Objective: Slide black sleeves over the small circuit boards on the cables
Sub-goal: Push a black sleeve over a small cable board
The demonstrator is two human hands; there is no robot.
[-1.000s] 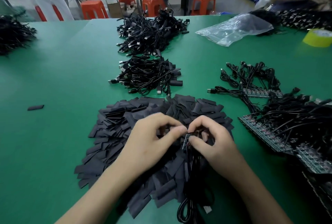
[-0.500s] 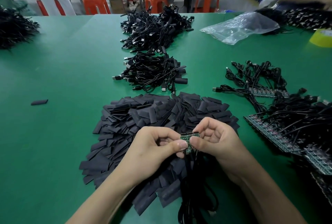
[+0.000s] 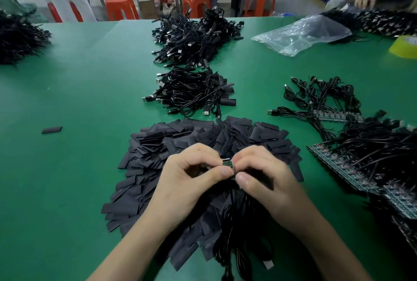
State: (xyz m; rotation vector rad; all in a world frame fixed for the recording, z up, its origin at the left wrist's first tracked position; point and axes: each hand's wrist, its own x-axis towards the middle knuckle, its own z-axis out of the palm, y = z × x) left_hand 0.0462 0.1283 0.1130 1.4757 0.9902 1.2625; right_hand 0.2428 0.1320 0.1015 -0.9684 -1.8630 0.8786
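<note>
A small circuit board (image 3: 226,164) is pinched between the left hand (image 3: 187,181) and the right hand (image 3: 268,181), with the thumbs and curled fingers of both closed on it. Only the green top of the board can be seen; the rest is hidden by the fingertips. It cannot be told if a sleeve is held there too. A black cable (image 3: 230,220) hangs down below the hands and is cut off at the bottom edge. A pile of black sleeves (image 3: 171,145) is spread under and around both hands on the green table (image 3: 90,100), and part of it is covered by the arms. One loose sleeve (image 3: 52,130) lies far to the left of the left hand. Just past the hands a heap of cables (image 3: 191,95) is seen. Right of the right hand, strips of boards (image 3: 338,163) are half buried under wires and cut off at the edge.
</note>
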